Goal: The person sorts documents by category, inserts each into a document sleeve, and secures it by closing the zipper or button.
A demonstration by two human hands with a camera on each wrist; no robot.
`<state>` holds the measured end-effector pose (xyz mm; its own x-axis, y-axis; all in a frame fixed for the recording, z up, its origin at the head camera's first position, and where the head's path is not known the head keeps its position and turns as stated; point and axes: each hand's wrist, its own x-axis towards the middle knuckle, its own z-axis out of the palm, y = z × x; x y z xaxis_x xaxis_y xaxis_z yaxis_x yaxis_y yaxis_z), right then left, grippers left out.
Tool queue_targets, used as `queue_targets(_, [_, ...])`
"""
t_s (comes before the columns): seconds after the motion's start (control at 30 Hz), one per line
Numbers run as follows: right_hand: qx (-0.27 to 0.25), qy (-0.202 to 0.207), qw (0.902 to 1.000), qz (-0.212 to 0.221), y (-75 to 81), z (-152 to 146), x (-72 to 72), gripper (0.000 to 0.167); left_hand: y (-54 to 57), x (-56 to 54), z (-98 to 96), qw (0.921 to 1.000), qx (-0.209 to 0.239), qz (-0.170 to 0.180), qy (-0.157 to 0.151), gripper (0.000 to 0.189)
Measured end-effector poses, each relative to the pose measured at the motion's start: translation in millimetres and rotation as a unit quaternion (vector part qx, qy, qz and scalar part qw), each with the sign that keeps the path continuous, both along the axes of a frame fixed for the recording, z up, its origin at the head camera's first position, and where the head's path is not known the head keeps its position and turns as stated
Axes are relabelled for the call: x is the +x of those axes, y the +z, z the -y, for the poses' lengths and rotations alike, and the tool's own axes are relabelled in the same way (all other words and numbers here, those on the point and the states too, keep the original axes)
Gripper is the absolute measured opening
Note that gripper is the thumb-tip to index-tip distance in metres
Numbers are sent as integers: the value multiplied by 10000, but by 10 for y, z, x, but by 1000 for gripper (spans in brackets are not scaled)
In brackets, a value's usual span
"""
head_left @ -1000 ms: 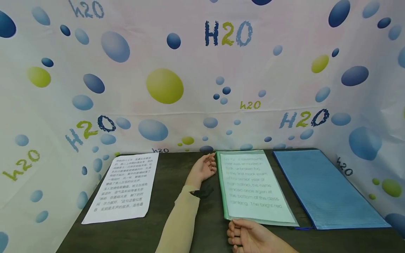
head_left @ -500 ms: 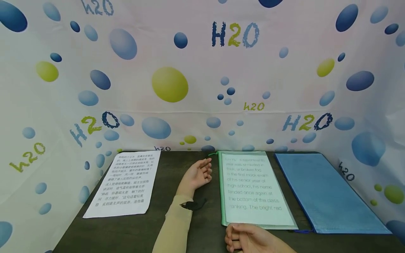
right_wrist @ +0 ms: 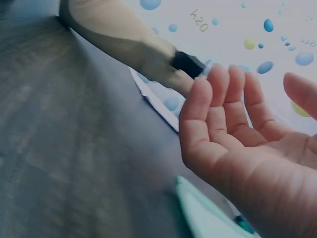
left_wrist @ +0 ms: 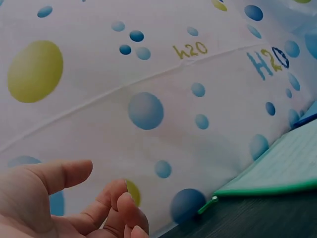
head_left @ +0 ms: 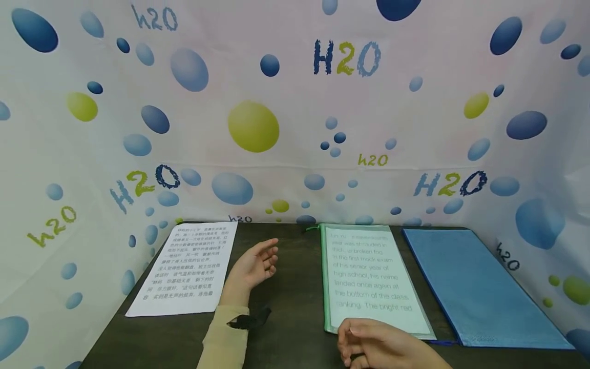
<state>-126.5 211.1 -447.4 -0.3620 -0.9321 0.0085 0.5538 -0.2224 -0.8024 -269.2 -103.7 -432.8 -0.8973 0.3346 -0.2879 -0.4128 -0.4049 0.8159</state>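
Observation:
In the head view, a green-edged clear zip pouch (head_left: 369, 277) lies right of the middle, with a sheet of large English print inside. A green zip pull (head_left: 312, 228) sticks out at its far left corner. My left hand (head_left: 253, 264) hovers between this pouch and a printed white sheet (head_left: 184, 271), its fingers loosely bent and holding nothing. Over the pouch's near edge is my right hand (head_left: 384, 341), also with nothing in it; whether it touches the pouch I cannot tell. In the right wrist view its fingers (right_wrist: 218, 99) are relaxed.
A blue zip pouch (head_left: 484, 287) lies flat on the right side of the dark table (head_left: 286, 328), a dark blue zip pull at its near left corner. Behind and beside the table hangs a white sheet patterned with bubbles (head_left: 295, 102).
My left hand has moved away from the green pouch's left edge, leftward toward the printed sheet. The green zip pull has come into sight. My right hand stays near the pouch's front edge.

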Motion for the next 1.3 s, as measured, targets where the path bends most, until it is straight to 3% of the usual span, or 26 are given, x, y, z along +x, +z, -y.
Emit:
queue_targets(0.17, [46, -73, 9993, -366, 125, -121, -29, 44, 94, 135, 262, 9959, -761, -295, 382, 28])
queue_targets(0.4, [550, -700, 9885, -1220, 367, -406, -129, 38, 221, 233, 669, 9741, -1937, -693, 939, 44])
queue_targets(0.53, [797, -1171, 9742, -1760, 528, -628, -177, 36, 308, 266, 963, 9526, -2643, -942, 1174, 52])
queue_targets(0.63, [1231, -1638, 9531, -2227, 660, -790, -185, 35, 355, 304, 1199, 9240, -3388, -1261, 1243, 59])
queue_targets(0.73, [1904, -2192, 9166, -2747, 766, -936, -177, 32, 390, 338, 1405, 8887, -4136, -1522, 1265, 64])
queue_targets(0.8, [2308, -2595, 8864, -3059, 807, -1019, -171, 30, 415, 351, 1520, 8712, -4475, -1628, 1197, 68])
queue_targets(0.9, [2873, -3412, 8277, -3404, 788, -1090, -199, 28, 433, 367, 1696, 8515, -4832, -1688, 1136, 74])
queue_targets(1.07, [3692, -4649, 7167, -3658, 672, -1160, -296, 30, 404, 382, 1942, 8366, -5106, -1575, 1207, 80])
queue_targets(1.3, [4348, -5269, 5732, -4525, 498, -1304, -415, 29, 282, 340, 2156, 8352, -5233, -981, 1377, 85])
